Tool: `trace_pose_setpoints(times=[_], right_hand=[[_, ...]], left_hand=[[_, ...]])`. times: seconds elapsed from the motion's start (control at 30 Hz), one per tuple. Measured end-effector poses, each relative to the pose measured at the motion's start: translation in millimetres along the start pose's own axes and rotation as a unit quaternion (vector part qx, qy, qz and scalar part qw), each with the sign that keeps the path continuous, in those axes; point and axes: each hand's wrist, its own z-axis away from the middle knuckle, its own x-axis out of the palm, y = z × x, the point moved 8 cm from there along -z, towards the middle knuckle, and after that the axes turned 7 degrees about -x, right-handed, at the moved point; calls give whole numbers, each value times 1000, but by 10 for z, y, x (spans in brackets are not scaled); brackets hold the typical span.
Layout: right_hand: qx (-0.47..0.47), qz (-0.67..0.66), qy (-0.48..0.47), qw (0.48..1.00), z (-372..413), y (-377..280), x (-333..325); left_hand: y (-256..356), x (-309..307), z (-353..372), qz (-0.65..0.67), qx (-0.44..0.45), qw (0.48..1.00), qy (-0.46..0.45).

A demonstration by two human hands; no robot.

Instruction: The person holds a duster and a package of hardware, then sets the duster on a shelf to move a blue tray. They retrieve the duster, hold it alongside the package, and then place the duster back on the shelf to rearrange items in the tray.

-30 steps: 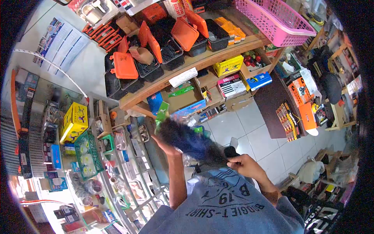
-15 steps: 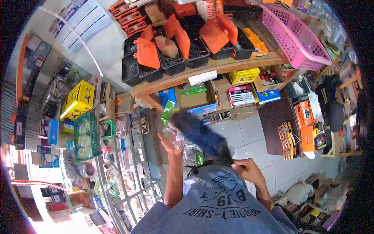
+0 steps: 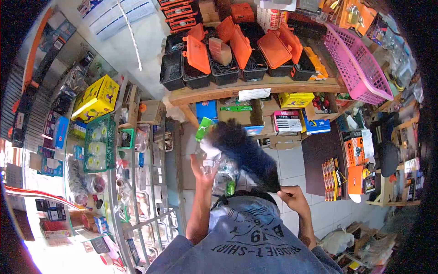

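My left hand [image 3: 202, 173] is closed on a clear plastic packet [image 3: 211, 160] with a bright green label [image 3: 204, 129], held upright in front of my chest. Across the packet's upper part lies a dark blue-black, fluffy duster [image 3: 248, 153], blurred by motion. Its near end reaches my right hand [image 3: 295, 199], whose fingers are curled round it. More clear packets with green parts [image 3: 228, 180] hang or lie just below, partly hidden behind the duster and my left forearm. What is inside the held packet cannot be made out.
A wooden shelf [image 3: 255, 90] ahead carries black bins [image 3: 224, 73] with orange lids and a pink basket [image 3: 358, 66]. Small boxes fill the shelf beneath. To my left stands a glass case with a green basket [image 3: 100, 144]; a brown panel [image 3: 319, 160] is at right.
The view has shifted, so the shelves sit lower and further right. Both hands keep their holds; the duster still blurs across the packet.
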Motion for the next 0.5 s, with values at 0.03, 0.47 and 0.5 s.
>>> trace_pose_setpoints(times=[0.03, 0.47, 0.5], right_hand=[[-18, 10, -32, 999, 3, -21, 31], [-39, 35, -46, 998, 75, -228, -108], [-45, 30, -40, 998, 102, -217, -163]], left_hand=[[-15, -40, -16, 1, 2, 1000, 0], [-301, -108, -182, 146, -83, 983, 68], [-262, 162, -198, 114, -89, 988, 52]])
